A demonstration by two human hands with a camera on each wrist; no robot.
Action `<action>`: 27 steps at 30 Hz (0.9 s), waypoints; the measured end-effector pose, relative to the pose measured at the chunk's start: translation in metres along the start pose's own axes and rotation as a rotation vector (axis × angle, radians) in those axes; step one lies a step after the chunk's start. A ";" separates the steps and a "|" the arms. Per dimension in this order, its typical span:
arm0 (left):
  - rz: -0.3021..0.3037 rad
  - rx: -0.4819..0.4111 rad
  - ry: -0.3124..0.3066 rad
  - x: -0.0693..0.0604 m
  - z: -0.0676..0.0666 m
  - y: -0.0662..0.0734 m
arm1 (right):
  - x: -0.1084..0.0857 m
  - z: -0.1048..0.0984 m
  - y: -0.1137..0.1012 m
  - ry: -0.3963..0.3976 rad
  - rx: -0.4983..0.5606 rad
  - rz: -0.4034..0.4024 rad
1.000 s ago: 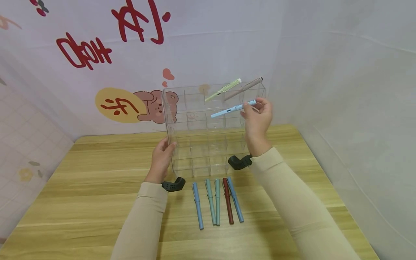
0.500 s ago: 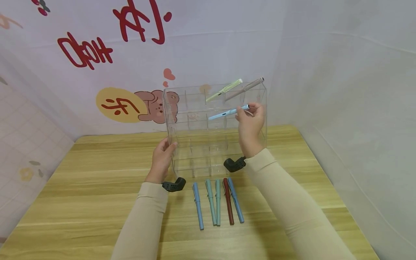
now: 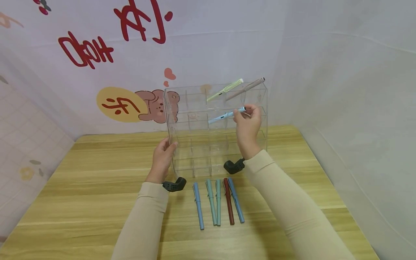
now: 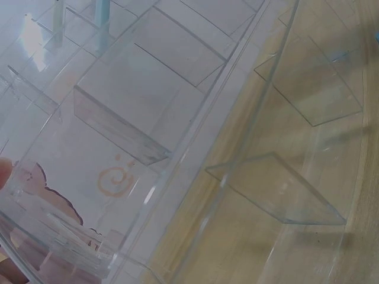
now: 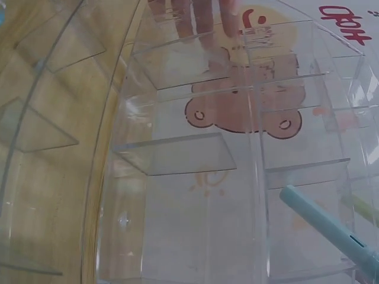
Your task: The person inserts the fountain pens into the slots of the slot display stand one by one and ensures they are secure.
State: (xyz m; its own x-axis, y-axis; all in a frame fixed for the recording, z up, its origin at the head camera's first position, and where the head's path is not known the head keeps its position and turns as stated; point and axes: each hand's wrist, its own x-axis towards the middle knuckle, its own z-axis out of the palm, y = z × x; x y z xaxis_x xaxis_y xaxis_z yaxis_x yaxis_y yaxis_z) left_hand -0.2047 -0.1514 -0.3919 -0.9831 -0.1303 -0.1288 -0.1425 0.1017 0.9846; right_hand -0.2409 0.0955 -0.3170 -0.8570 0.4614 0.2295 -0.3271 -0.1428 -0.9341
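A clear plastic pen rack (image 3: pixel 198 124) with tiers of small compartments stands upright on the table. My left hand (image 3: pixel 161 159) grips its left side wall. With thumb and fingers, my right hand (image 3: pixel 248 126) pinches the capped end of a light blue pen (image 3: pixel 224 116). This pen slants down to the left, its lower end at a compartment of the second tier from the top. In the right wrist view the light blue pen (image 5: pixel 325 225) reaches over a divider. A pale green pen (image 3: pixel 225 89) and a grey-brown pen (image 3: pixel 246 89) lean in the top tier.
In front of the rack several pens lie on the wooden table (image 3: pixel 107 202): a blue pen (image 3: pixel 198 206), two teal pens, a dark red pen (image 3: pixel 229 201) and another blue pen (image 3: pixel 236 200). A printed white cloth (image 3: pixel 227 43) hangs behind.
My right hand has moved left and down with the light blue pen, bringing its lower end to the second tier. The left hand stays on the rack's side.
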 end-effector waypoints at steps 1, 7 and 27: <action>0.000 -0.001 0.002 0.000 0.000 0.000 | 0.000 0.000 0.000 -0.009 -0.003 -0.004; -0.006 -0.003 0.001 0.001 0.000 0.000 | -0.001 -0.001 0.002 -0.042 -0.027 -0.037; -0.001 -0.004 0.007 0.001 0.001 0.000 | -0.003 -0.009 0.005 -0.085 -0.062 -0.083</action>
State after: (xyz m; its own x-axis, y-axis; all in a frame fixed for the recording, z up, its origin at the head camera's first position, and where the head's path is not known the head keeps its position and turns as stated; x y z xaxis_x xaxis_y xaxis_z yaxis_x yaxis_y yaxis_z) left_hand -0.2062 -0.1503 -0.3920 -0.9821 -0.1369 -0.1293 -0.1433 0.0975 0.9849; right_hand -0.2364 0.1008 -0.3252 -0.8598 0.3927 0.3265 -0.3751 -0.0516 -0.9256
